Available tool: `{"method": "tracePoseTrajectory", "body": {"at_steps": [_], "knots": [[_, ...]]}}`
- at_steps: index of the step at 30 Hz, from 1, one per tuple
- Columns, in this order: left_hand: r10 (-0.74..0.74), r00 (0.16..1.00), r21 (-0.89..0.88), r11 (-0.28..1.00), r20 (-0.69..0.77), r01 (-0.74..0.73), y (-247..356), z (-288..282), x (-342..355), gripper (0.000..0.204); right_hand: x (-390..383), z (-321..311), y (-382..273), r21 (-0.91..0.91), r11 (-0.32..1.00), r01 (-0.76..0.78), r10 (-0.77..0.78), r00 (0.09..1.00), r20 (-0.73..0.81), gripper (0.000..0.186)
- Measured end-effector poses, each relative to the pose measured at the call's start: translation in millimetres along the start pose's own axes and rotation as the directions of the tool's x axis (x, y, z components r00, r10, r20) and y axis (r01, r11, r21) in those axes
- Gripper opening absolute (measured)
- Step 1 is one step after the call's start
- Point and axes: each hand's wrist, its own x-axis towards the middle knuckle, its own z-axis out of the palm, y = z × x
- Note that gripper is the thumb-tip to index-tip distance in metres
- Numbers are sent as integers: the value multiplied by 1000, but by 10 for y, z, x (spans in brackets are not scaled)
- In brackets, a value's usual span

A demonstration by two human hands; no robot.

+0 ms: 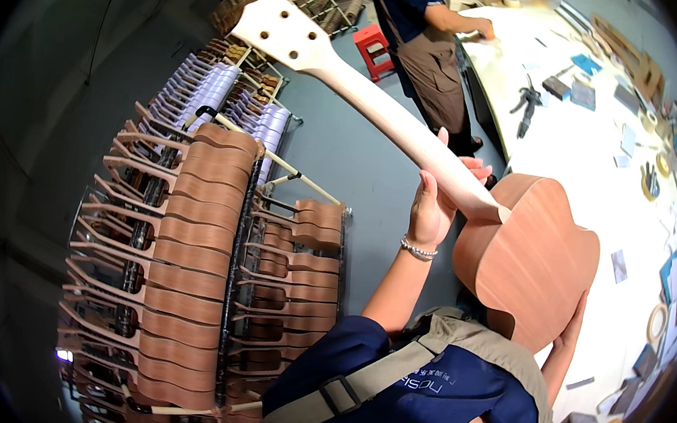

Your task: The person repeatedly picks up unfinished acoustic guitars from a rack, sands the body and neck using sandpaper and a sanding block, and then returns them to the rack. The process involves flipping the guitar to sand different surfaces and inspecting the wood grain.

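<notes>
An unfinished wooden ukulele [523, 264] is tilted across my front, its reddish-brown back facing up. Its pale neck slants away to the upper left, ending in a headstock [283, 33] with several peg holes. My left hand [435, 208], with a beaded bracelet on the wrist, holds the neck near the heel; the thumb shows on the near side and fingertips on the far side. At the lower right edge of the body, my right hand [571, 335] grips the side, its fingers mostly hidden behind the wood.
On my left, racks hold rows of brown ukuleles [200, 280] and others with lilac-covered bodies [214, 92]. A lit worktable [583, 176] on the right carries a clamp [528, 107], tape rolls and sanding blocks. A co-worker [432, 67] stands beside it, near a red stool [373, 52].
</notes>
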Motion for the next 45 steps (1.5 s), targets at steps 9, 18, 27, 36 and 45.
{"method": "tracePoseTrajectory", "body": {"at_steps": [9,18,27,36,45], "knots": [[288,929,-186,951,230,-249,526,-436,-114,50,391,-81,603,-118,892,-437,453,864,221,58],[303,910,376,908,-285,-184,906,-830,-854,16,294,82,1189,-400,642,-654,743,661,111,78],[244,866,390,919,-437,-61,1104,-1576,-935,15,442,325,1305,-441,675,-591,670,742,31,66],[-175,654,236,839,-736,491,537,-3771,-1369,13,737,1055,2189,-441,646,-623,647,753,-115,53],[-50,546,217,884,-836,414,339,-5378,-1825,26,793,2189,3401,-544,451,-708,676,669,-309,42]]}}
